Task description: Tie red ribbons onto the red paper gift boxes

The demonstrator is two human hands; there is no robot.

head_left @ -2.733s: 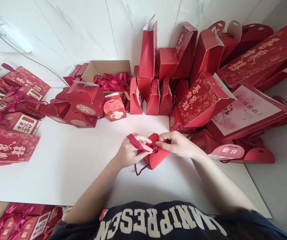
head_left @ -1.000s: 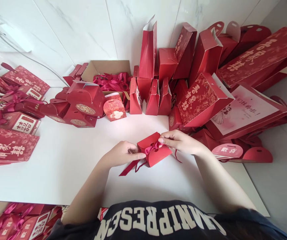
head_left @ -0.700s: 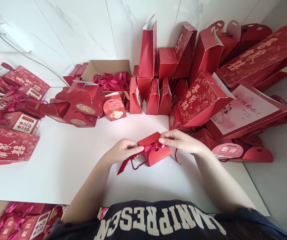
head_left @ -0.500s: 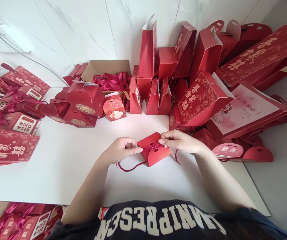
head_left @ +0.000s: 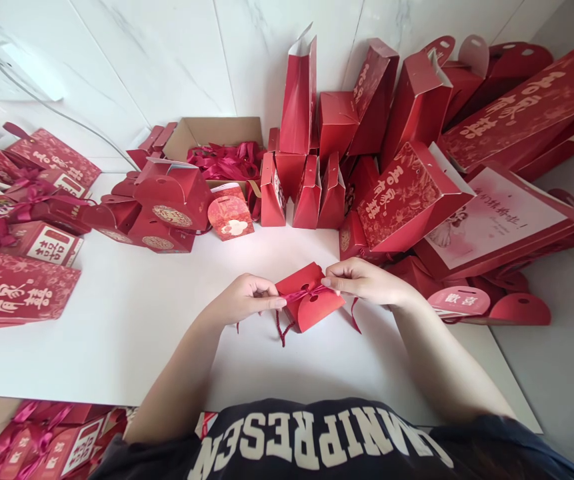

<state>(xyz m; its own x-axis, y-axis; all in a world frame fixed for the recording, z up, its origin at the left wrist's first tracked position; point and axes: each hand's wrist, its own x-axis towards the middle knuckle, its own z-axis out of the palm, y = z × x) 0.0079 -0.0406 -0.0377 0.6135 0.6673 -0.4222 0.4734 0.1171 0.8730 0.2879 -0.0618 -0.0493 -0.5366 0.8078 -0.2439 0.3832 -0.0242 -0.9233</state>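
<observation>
A small red gift box [head_left: 321, 308] with a rounded flap lies on the white table in front of me. Dark pink ribbon [head_left: 303, 294] runs across its top, crossing near two round holes. At the box's left edge, my left hand [head_left: 251, 294] pinches one side of the ribbon between thumb and finger. My right hand [head_left: 359, 280] pinches the other side over the upper right of the box. A twisted dark red cord [head_left: 283, 331] hangs from the near left side. One loose ribbon end [head_left: 355, 317] dangles below my right hand.
An open cardboard box [head_left: 219, 130] full of pink ribbon stands at the back. Red gift boxes [head_left: 174, 200] sit left of it; taller red boxes [head_left: 391, 200] crowd the right. More finished-looking boxes [head_left: 21, 287] cover the left end of the white table [head_left: 131, 333].
My left hand has shifted slightly, and the ribbon between my hands looks tauter and flatter. The twisted cord that looped out to the left now hangs bunched close to the box.
</observation>
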